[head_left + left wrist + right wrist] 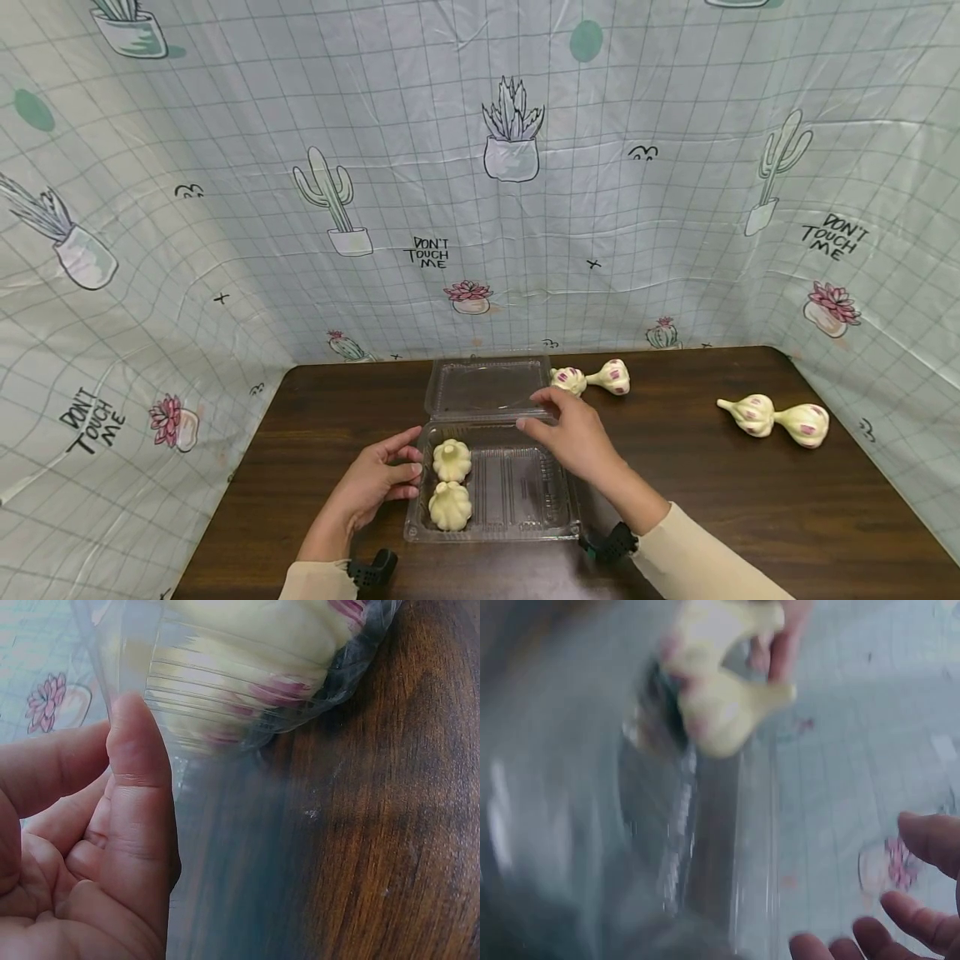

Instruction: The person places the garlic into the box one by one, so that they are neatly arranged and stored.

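A clear plastic clamshell container [517, 492] lies with its lid [491, 387] folded back behind it. Two garlic bulbs, a rear one [452, 460] and a front one [450, 506], sit in its left side with their stems up. My left hand [367, 483] is at the container's left wall; in the left wrist view its thumb [139, 757] and index finger pinch the plastic rim. Above the container's right rear part, my right hand [573, 433] holds nothing, its fingers spread and slightly bent. The right wrist view is blurred, with loosely bent fingers [922, 919] apart from the plastic.
Just right of the lid lie two more garlic bulbs, one [568, 381] beside the lid and another [613, 377] past it. A further pair [752, 415] rests at the far right of the brown wooden table [675, 475]. Patterned cloth [405, 192] encloses the back and sides.
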`<state>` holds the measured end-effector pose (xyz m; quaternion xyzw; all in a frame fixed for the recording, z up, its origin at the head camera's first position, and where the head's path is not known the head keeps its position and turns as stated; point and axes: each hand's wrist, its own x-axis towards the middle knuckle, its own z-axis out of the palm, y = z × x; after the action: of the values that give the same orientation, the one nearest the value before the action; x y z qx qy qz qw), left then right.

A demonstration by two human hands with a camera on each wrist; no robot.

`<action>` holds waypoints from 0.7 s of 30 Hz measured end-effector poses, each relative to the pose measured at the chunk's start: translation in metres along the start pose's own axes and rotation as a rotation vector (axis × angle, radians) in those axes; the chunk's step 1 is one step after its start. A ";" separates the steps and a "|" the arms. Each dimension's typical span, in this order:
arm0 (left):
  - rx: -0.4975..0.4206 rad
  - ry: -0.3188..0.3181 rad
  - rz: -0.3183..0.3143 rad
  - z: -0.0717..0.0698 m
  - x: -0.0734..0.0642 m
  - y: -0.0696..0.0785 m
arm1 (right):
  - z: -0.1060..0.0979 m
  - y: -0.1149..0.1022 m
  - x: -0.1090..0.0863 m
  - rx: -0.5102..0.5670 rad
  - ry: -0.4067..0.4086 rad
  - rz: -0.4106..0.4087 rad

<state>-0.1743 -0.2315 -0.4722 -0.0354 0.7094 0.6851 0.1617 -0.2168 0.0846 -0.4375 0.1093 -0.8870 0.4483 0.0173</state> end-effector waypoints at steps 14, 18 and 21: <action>0.003 -0.001 -0.002 -0.001 0.000 -0.001 | -0.032 0.052 0.040 -0.043 0.092 -0.052; 0.007 -0.005 -0.002 -0.002 0.001 0.000 | -0.031 0.062 0.049 -0.094 0.095 -0.061; 0.012 -0.008 -0.001 -0.003 0.002 0.000 | -0.029 0.068 0.053 -0.086 0.081 -0.053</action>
<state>-0.1767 -0.2338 -0.4731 -0.0323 0.7130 0.6807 0.1650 -0.2850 0.1378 -0.4670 0.1136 -0.9008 0.4132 0.0699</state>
